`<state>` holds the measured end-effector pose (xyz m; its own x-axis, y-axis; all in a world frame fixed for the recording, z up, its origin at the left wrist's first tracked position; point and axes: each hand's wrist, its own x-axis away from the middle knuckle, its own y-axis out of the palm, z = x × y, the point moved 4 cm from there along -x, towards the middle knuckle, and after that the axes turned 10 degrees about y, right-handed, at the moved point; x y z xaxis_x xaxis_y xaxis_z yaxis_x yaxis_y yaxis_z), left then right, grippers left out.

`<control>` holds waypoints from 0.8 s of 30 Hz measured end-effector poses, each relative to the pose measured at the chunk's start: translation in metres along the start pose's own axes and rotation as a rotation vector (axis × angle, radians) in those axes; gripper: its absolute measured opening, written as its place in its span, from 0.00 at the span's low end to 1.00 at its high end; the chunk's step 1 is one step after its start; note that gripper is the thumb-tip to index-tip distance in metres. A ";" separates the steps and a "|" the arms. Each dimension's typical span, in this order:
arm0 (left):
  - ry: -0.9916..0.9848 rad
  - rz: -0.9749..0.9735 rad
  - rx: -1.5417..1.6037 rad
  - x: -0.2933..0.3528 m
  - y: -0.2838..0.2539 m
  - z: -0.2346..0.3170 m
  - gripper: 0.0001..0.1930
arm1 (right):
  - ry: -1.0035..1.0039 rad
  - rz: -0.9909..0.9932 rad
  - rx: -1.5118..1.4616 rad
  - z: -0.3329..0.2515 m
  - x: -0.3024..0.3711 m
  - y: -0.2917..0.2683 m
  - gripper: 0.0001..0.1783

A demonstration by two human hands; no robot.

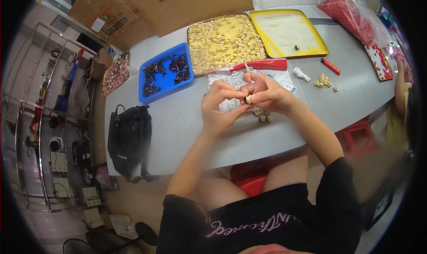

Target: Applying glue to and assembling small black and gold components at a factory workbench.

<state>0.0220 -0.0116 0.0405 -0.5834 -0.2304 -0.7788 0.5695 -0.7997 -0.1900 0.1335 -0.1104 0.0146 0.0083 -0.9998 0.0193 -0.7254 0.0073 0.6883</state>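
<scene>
Beige small piece [248,99] pinched betw. fingertips of left hand [218,109] (at its 3 o'clock) & right hand [267,94], both closed on it, w/ loose pieces [263,117] on table [178,120] at 5 o'clock.

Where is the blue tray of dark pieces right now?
In the head view, the blue tray sits on the grey table, left of the tray of beige pieces and beyond the black bag.

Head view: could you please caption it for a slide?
Both hands pinch a small beige piece above the grey table.
</scene>
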 end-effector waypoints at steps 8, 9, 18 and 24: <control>0.121 -0.043 -0.077 -0.003 0.000 0.010 0.16 | 0.025 -0.064 0.096 -0.004 0.004 0.003 0.29; 0.137 -0.051 -0.078 -0.004 0.001 0.011 0.16 | 0.032 -0.058 0.100 -0.005 0.005 0.003 0.29; 0.146 -0.124 -0.128 -0.001 -0.002 0.016 0.17 | 0.072 -0.024 0.174 -0.005 0.004 0.010 0.25; 0.115 -0.103 -0.111 -0.003 0.003 0.017 0.17 | 0.040 -0.144 0.074 0.001 0.001 0.003 0.23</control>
<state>0.0153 -0.0227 0.0526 -0.5752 -0.0806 -0.8141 0.5744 -0.7483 -0.3317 0.1303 -0.1118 0.0161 0.1427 -0.9887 -0.0457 -0.7635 -0.1393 0.6307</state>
